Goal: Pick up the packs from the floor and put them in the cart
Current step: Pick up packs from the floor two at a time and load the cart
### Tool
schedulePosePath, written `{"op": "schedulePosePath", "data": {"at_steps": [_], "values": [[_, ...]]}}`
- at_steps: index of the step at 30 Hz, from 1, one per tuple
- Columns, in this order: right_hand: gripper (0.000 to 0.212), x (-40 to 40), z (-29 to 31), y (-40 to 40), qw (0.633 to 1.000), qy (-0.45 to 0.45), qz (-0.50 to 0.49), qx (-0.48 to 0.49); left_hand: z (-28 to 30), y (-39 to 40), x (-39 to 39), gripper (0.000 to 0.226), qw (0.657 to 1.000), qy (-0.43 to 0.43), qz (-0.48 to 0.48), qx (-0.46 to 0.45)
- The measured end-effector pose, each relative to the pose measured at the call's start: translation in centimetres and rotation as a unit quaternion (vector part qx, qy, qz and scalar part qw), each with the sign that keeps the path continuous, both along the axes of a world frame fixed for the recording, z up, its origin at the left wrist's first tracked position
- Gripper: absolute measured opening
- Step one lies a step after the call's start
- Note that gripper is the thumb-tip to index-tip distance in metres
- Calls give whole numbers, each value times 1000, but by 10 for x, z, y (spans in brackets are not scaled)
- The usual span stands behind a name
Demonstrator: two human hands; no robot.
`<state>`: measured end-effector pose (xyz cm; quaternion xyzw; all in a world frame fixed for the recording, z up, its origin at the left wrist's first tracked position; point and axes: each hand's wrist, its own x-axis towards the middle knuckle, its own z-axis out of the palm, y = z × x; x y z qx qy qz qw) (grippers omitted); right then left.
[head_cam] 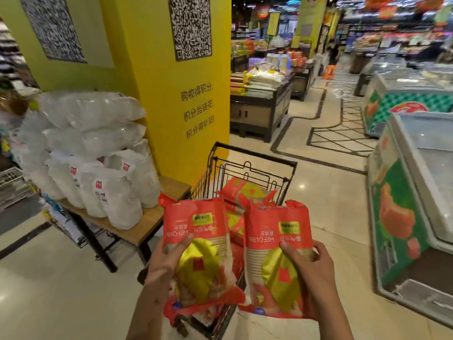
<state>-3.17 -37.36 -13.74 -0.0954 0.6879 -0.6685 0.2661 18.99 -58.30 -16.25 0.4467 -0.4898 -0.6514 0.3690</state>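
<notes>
Two packs, one [196,251] left and one [277,256] right, are held above the cart [252,165], where more packs [241,190] lie; bags [98,168] are stacked on the tabletop [147,231] to the left.

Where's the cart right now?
In the head view the cart stands lower centre, right behind the two red packs held up, with the yellow pillar at its left.

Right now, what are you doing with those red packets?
A person is holding two red packs of paper cups, one in each hand. The left hand grips the left pack and the right hand grips the right pack. Both are held over the black wire cart, which already has more red packs inside.
</notes>
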Motion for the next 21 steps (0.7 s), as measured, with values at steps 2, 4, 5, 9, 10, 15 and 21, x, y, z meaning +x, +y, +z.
{"op": "schedulePosePath", "data": {"at_steps": [2,4,5,9,10,15,21], "values": [[57,-29,4,-27,1000,9,20,8,1,-16,-28,86,1000,12,10,6],[56,-57,10,-54,999,16,42,17,2,-30,-52,67,1000,19,22,0],[54,-70,13,-67,998,18,49,23,0,-39,-60,52,999,21,33,-7],[49,-114,8,-120,993,36,98,52,-18,-67,-77,51,999,32,39,16],[46,-124,6,-135,991,44,111,57,-23,-74,-79,65,997,38,53,29],[37,-167,-20,-218,965,113,215,99,-53,-104,-99,48,992,22,110,58],[89,-212,-79,-319,891,193,335,239,-84,-106,-140,38,956,-3,233,179]]}}
